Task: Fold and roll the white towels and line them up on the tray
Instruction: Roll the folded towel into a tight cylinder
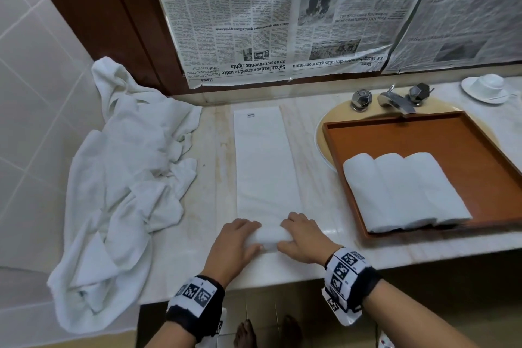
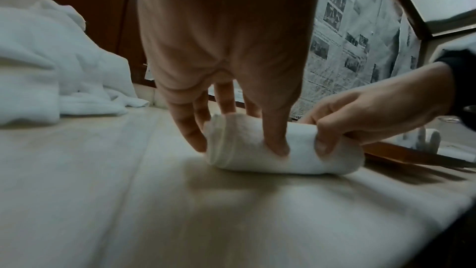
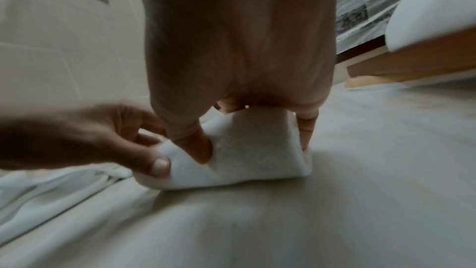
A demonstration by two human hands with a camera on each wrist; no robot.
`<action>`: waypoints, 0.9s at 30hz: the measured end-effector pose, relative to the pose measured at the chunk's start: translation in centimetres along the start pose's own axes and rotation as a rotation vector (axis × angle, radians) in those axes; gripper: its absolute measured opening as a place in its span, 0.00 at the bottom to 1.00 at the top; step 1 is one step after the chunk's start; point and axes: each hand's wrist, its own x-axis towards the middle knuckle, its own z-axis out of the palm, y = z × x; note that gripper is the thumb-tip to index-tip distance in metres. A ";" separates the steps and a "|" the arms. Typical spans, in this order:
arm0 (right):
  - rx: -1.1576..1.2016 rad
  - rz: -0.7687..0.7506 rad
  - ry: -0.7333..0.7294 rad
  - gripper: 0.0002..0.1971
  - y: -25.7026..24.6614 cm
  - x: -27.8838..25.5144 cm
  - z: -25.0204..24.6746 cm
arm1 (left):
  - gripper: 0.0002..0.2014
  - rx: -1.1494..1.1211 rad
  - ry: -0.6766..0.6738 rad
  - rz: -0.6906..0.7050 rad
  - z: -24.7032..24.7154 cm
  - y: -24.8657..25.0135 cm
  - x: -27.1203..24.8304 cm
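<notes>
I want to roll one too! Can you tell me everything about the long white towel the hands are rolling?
The long white terry towel lies flat as a narrow folded strip on the pale marble counter, a small label at its far end. Its near end is curled into a short, soft roll. The left hand and right hand grip the roll from both ends, thumbs pressing in. It lies left of the tray, apart from it.

Head view bright, edges bowed — wrist views dim, soft, blurred.

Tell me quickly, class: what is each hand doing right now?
Left hand: closed, fingers curled round the left end of the half-rolled towel.
Right hand: closed, fingers and thumb gripping the right end of the same towel.
</notes>
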 end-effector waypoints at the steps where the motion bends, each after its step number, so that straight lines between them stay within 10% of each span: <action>1: 0.058 0.015 -0.026 0.24 0.1 -0.3 -0.1 | 0.25 -0.002 -0.019 -0.015 -0.1 -0.2 0.1; 10: -0.196 -0.135 0.344 0.25 -0.3 -3.9 3.2 | 0.20 -0.143 -0.179 -0.122 -1.5 -0.6 1.6; 22: -0.173 -0.055 0.028 0.38 -0.2 -0.6 0.6 | 0.30 0.013 0.031 0.043 1.5 -0.4 -1.4; 27: 0.113 -0.032 0.018 0.27 0.8 -1.5 0.5 | 0.26 -0.134 -0.081 -0.043 -0.2 -0.9 0.3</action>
